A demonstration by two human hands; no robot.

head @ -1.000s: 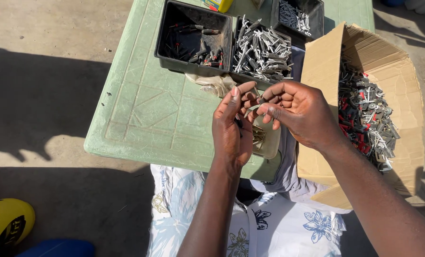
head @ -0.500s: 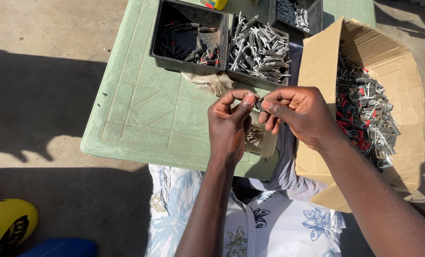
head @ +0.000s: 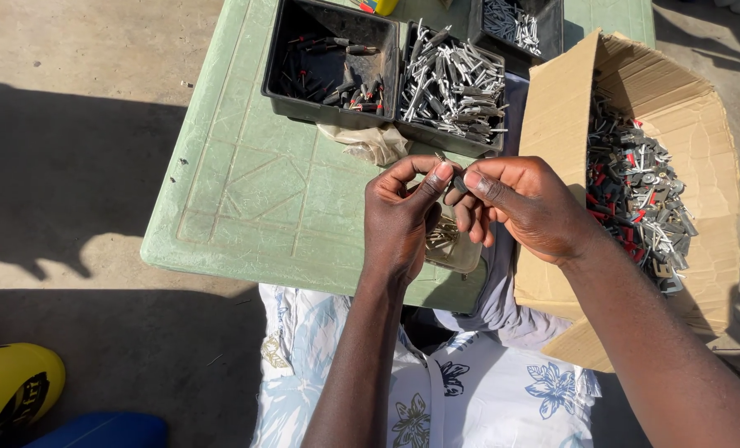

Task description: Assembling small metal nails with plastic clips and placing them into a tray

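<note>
Both hands pinch one small metal part [head: 455, 176] between fingertips: left hand [head: 400, 217] from the left, right hand [head: 526, 205] from the right. Just below the fingers sits a clear tub [head: 455, 245]; beyond them, a tray [head: 446, 137] of metal pieces.

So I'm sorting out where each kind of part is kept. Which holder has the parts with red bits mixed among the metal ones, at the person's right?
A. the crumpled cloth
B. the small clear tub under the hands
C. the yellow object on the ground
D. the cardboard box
D: the cardboard box at the person's right holds a heap of metal parts with red pieces among them; the right hand works just beside it.
</note>
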